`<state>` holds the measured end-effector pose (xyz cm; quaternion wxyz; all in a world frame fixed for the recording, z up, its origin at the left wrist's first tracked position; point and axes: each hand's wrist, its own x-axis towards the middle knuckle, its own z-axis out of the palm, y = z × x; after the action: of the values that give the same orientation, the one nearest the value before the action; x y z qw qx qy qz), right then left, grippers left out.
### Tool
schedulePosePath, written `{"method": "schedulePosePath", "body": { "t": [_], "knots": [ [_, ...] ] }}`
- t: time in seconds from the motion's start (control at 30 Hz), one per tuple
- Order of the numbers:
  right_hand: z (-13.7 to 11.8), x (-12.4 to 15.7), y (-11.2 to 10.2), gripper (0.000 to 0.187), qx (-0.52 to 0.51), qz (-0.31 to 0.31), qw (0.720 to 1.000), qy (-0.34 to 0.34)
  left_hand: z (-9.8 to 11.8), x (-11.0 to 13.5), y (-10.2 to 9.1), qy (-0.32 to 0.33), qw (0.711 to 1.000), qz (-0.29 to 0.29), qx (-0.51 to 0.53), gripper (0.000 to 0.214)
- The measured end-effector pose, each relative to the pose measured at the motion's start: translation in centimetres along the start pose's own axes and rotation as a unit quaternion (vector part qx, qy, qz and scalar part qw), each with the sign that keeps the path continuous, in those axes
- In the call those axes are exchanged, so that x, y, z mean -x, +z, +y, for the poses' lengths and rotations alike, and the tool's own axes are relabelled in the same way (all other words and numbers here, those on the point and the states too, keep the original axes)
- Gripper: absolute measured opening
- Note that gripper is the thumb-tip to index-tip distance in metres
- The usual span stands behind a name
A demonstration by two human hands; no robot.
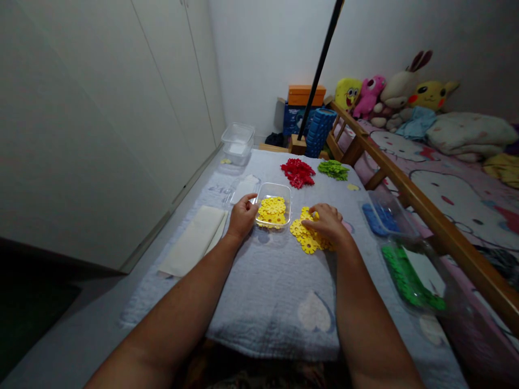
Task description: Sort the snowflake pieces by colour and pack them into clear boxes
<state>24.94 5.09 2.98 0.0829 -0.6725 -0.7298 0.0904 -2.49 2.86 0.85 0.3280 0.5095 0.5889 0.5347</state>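
My left hand [242,217] holds the left side of a clear plastic container [287,189], thumb at its rim. Inside the container lie several yellow flower-shaped plastic discs [272,208] with holes in their centres. Just to the right, my right hand [327,222] reaches down onto a loose pile of the same yellow discs [308,244]. Its thumb and forefinger curl round some discs at the top of the pile, and the other fingers are partly hidden behind the hand.
Red pieces [298,173] and light green pieces [333,169] are heaped farther back. Containers with blue pieces [379,219] and green pieces [405,278] stand right, beside the wooden bed rail [389,162]. Folded cloth [194,240] lies left; a clear container [238,141] stands at the far left corner.
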Motion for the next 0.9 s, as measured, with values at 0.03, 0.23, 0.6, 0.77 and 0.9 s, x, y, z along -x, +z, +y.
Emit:
{"method": "schedulePosePath", "body": {
  "t": [0.03,0.23,0.6,0.77,0.9],
  "knots": [
    [-0.2,0.1,-0.1,0.037,-0.001,-0.002,1.000,0.006,0.0,0.0,0.0,-0.001,1.000,0.001,0.000,0.049],
    [-0.5,0.1,-0.6,0.023,-0.011,0.024,1.000,0.013,0.4,0.1,-0.1,-0.004,1.000,0.001,-0.007,0.050],
    [-0.3,0.2,-0.7,0.028,-0.009,0.000,1.000,-0.006,0.1,0.1,0.0,-0.002,1.000,0.002,-0.009,0.050],
    [0.1,-0.1,-0.4,0.021,-0.010,0.036,0.999,0.011,-0.1,0.0,0.0,0.000,1.000,0.000,-0.002,0.051],
    [0.0,0.1,-0.7,0.030,-0.005,0.001,1.000,0.002,-0.2,0.0,0.0,-0.001,1.000,0.001,-0.004,0.050]
  ]
}}
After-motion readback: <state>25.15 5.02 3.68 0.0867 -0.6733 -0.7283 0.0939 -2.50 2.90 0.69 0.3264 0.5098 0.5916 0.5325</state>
